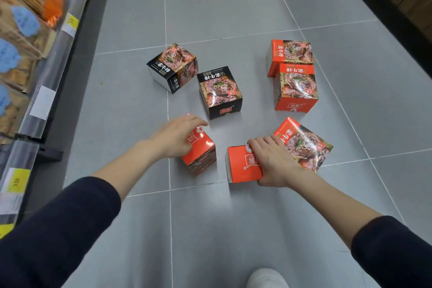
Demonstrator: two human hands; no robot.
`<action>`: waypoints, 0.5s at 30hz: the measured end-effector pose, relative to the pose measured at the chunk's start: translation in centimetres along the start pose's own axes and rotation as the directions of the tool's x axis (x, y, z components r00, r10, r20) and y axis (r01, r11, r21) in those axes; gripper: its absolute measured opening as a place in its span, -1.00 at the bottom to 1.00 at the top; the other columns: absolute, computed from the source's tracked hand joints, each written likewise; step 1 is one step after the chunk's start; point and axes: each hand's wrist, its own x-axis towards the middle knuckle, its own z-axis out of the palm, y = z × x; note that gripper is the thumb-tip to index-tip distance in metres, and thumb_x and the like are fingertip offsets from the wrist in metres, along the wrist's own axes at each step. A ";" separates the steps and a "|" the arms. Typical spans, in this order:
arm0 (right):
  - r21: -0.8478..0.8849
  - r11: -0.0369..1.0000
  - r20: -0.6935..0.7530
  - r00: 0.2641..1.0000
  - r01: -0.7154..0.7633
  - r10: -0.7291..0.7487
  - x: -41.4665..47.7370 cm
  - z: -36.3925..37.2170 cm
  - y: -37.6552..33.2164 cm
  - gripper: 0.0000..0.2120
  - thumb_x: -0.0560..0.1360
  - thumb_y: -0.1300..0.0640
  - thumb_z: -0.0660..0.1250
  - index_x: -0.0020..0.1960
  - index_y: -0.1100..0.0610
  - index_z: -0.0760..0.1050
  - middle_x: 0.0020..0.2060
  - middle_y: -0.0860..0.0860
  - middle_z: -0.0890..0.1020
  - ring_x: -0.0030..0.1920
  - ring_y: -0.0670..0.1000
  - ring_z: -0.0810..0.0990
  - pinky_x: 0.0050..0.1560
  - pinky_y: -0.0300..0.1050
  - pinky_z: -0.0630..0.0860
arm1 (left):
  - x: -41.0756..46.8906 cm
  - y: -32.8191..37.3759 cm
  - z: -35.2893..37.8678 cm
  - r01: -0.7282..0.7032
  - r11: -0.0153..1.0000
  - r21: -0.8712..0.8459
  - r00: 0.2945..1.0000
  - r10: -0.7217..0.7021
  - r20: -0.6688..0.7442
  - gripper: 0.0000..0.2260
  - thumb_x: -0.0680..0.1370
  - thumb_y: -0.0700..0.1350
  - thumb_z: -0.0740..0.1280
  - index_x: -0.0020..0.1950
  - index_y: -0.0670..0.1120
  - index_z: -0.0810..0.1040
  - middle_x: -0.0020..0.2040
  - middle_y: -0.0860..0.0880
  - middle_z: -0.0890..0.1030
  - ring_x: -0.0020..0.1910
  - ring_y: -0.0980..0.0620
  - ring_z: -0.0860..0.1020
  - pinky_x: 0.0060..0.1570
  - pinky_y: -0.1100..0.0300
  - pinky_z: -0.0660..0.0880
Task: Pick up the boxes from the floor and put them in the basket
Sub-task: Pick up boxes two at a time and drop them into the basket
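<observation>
Head view: pick-up step. Left hand (177, 134) fingers curl over one red box (201, 154); right hand (272, 162) fingers clamp another (244, 163) on the floor (210, 229). Next: lift both; basket unseen.

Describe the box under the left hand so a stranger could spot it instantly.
Start at the shelf along the left edge, then cross the grey floor to the scattered boxes. It is the nearest-left one, a small red box under the left hand. The two boxes beyond it are black, and the red box to its right sits in the right hand.
</observation>
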 end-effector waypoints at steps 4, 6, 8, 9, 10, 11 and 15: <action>0.087 0.995 0.047 0.998 -0.039 0.036 0.1 -0.2 0.4 -0.24 0.23 -0.15 0.44 0.30 0.11 0.24 0.17 0.03 0.43 0.16 0.10 0.39 0.21 -0.04 0.30 | 0.4 -1.7 -0.8 -0.177 0.871 0.459 0.961 0.053 0.272 -0.08 0.35 0.08 0.43 0.54 0.01 -0.06 0.56 -0.07 0.00 0.53 -0.03 0.01 0.47 0.07 -0.02; 0.130 0.990 0.049 0.997 -0.057 0.051 0.2 -0.4 0.6 -0.23 0.23 -0.19 0.43 0.30 0.11 0.24 0.17 0.03 0.43 0.15 0.09 0.40 0.20 -0.04 0.31 | 0.9 -2.3 -0.1 -0.256 0.781 0.569 0.941 0.066 0.333 0.02 0.32 0.15 0.45 0.53 0.02 -0.19 0.56 -0.08 -0.10 0.54 -0.04 -0.09 0.48 0.03 -0.14; 0.141 0.988 0.045 0.998 -0.055 0.049 0.4 -0.4 0.7 -0.22 0.22 -0.22 0.43 0.29 0.11 0.25 0.16 0.03 0.43 0.14 0.09 0.40 0.18 -0.04 0.32 | 1.3 -3.0 0.8 -0.287 0.756 0.589 0.938 0.096 0.334 0.07 0.29 0.21 0.46 0.53 0.02 -0.21 0.56 -0.09 -0.11 0.54 -0.05 -0.10 0.48 0.04 -0.16; 0.144 0.988 0.043 0.998 -0.052 0.046 0.5 -0.2 0.8 -0.21 0.20 -0.24 0.42 0.28 0.11 0.26 0.15 0.03 0.44 0.13 0.09 0.41 0.18 -0.03 0.32 | 1.5 -3.3 1.2 -0.290 0.773 0.565 0.942 0.126 0.311 0.07 0.27 0.24 0.46 0.54 0.01 -0.16 0.56 -0.10 -0.06 0.54 -0.06 -0.07 0.48 0.05 -0.14; 0.144 0.988 0.044 0.998 -0.050 0.044 0.5 -0.1 0.9 -0.19 0.19 -0.28 0.39 0.28 0.11 0.26 0.15 0.03 0.44 0.13 0.09 0.41 0.17 -0.03 0.32 | 1.6 -3.6 1.4 -0.301 0.792 0.532 0.945 0.174 0.275 0.06 0.24 0.26 0.47 0.54 0.01 -0.08 0.55 -0.11 0.04 0.54 -0.06 0.00 0.48 0.05 -0.09; 0.144 0.988 0.044 0.998 -0.049 0.043 0.5 -0.1 0.9 -0.17 0.17 -0.31 0.35 0.28 0.11 0.27 0.14 0.03 0.44 0.12 0.09 0.41 0.16 -0.03 0.32 | 1.7 -3.9 1.6 -0.330 0.793 0.512 0.942 0.237 0.239 0.04 0.20 0.28 0.49 0.52 0.00 0.03 0.52 -0.12 0.18 0.51 -0.08 0.13 0.47 0.04 0.02; 0.140 0.989 0.030 0.998 -0.054 0.050 0.5 0.0 1.1 -0.06 0.04 -0.45 0.11 0.27 0.10 0.27 0.13 0.01 0.45 0.10 0.08 0.42 0.12 -0.05 0.31 | 2.5 -4.5 2.0 -0.385 0.813 0.436 0.923 0.351 0.160 -0.09 0.09 0.27 0.52 0.33 -0.04 0.30 0.18 -0.09 0.53 0.19 -0.12 0.51 0.21 0.06 0.43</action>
